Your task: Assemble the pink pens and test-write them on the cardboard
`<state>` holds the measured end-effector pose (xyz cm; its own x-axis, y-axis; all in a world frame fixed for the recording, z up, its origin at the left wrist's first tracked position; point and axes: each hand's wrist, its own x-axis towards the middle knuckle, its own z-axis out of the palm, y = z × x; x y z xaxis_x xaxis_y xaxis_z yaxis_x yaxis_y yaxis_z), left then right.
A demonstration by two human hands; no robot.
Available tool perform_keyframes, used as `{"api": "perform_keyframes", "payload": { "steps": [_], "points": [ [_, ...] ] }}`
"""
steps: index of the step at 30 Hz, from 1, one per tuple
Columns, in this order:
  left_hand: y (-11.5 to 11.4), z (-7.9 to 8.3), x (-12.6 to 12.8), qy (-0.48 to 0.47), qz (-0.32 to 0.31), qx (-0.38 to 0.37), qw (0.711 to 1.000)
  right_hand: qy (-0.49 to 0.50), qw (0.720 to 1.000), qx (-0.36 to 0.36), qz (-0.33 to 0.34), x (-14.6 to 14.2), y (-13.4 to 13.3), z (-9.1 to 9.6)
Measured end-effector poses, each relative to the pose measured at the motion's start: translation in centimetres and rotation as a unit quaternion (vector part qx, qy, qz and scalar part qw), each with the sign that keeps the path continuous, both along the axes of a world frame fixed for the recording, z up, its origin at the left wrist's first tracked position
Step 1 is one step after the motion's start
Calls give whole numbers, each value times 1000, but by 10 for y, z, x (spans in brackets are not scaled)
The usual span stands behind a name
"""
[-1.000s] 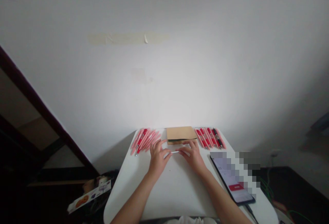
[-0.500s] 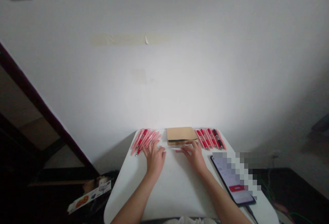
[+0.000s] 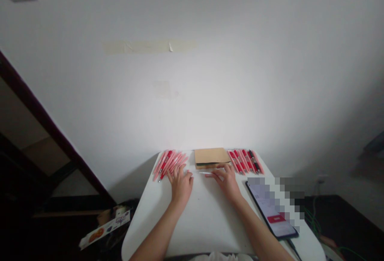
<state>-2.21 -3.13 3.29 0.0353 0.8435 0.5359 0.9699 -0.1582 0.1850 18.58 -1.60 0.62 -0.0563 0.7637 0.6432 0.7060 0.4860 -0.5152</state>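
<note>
My right hand point(image 3: 227, 183) is closed in a pinch just in front of the notebook. From its fingertips a slim whitish pen part point(image 3: 205, 172) points left. My left hand point(image 3: 181, 185) faces it across a short gap, thumb and forefinger together around something small and pale that I cannot make out. Its other fingers reach to the lower edge of the left group of pens point(image 3: 171, 160), mostly pink with some red. Behind the hands lies a tan-covered notebook point(image 3: 211, 156). A second row of pens point(image 3: 244, 162), pink, red and one black, lies right of the notebook.
A phone point(image 3: 270, 213) with a lit screen and a plugged-in cable lies on the right of the white table point(image 3: 201, 225). The table's back edge meets a pale wall point(image 3: 204, 93). Below left of the table stands a box point(image 3: 105, 231) with printed pictures.
Both hands keep almost the same place and pose. The pens, notebook and phone have not moved.
</note>
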Motion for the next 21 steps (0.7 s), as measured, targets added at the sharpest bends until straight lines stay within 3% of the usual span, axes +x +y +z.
{"api": "perform_keyframes", "payload": {
  "steps": [8,21],
  "points": [
    [2,-1,-1,-20,-41,-3,999,-8,1000,3,-6,1,1,-1],
    [5,-4,-2,-26,-40,10,999,2,1000,0,-4,0,1,-1]
  ]
}}
